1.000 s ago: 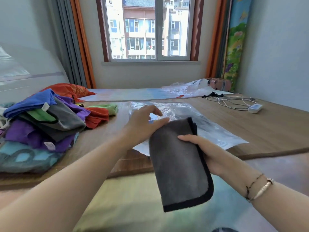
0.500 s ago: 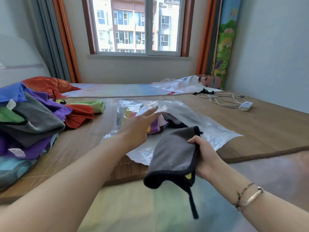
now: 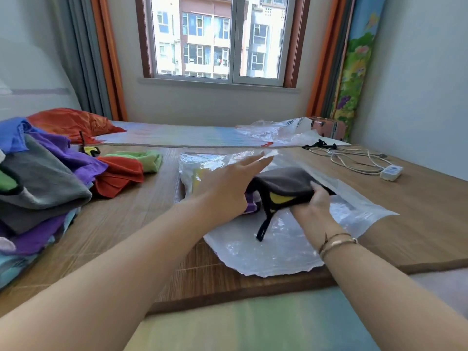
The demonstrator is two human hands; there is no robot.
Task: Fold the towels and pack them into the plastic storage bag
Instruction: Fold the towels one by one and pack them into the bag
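Two hands at the plastic storage bag point(image 3: 291, 244): left hand point(image 3: 228, 188) flat, lifting the flap, right hand point(image 3: 312, 201) gripping the folded grey towel point(image 3: 286, 182). Its loose black edge could snag the mouth and unfold.

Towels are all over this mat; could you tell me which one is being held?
The dark grey towel with black trim, gripped by the right hand at the plastic bag.

A folded grey towel point(image 3: 286, 182) with black trim sits at the mouth of the clear plastic storage bag point(image 3: 278, 239), which lies flat on the wooden platform; unfolded towels point(image 3: 43, 183) are heaped at left.
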